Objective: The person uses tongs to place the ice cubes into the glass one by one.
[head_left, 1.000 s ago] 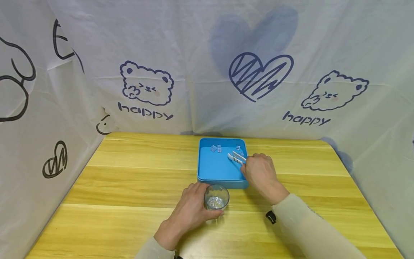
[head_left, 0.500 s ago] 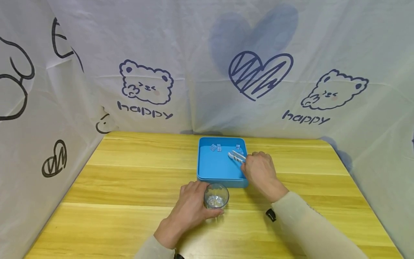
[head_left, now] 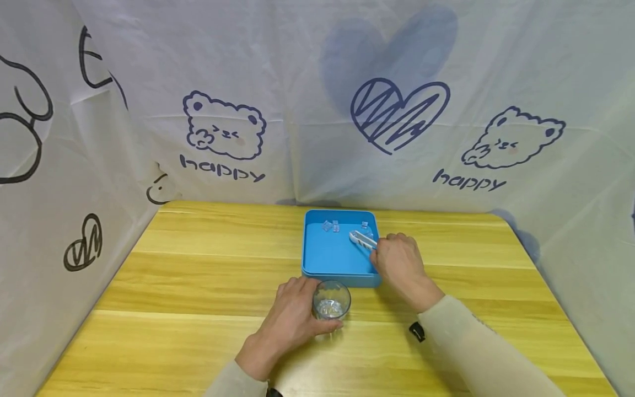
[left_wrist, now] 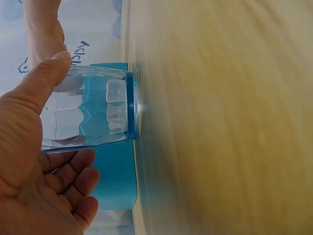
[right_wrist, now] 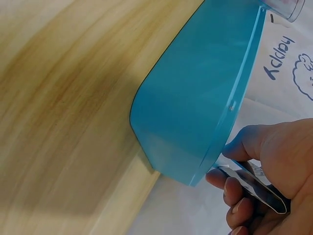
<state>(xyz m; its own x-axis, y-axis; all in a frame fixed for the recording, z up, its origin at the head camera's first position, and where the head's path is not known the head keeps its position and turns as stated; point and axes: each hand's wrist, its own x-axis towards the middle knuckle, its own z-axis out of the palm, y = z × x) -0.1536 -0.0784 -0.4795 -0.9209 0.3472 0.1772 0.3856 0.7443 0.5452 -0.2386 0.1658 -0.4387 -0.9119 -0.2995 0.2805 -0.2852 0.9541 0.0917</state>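
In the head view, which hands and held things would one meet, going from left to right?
Left hand, drinking glass, white tongs, right hand.

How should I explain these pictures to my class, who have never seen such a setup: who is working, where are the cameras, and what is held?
There is no machine, only a person. The wide picture comes from a camera on the head, looking forward and down; the other two come from a camera on each wrist, so things look tipped. On the wooden table stand a blue box with small clear pieces in it and, nearer the person, a clear glass; whether pieces lie in the glass is hard to tell. The left grip, a bare hand, holds the glass; the right grip holds white tongs, their tips over the box.
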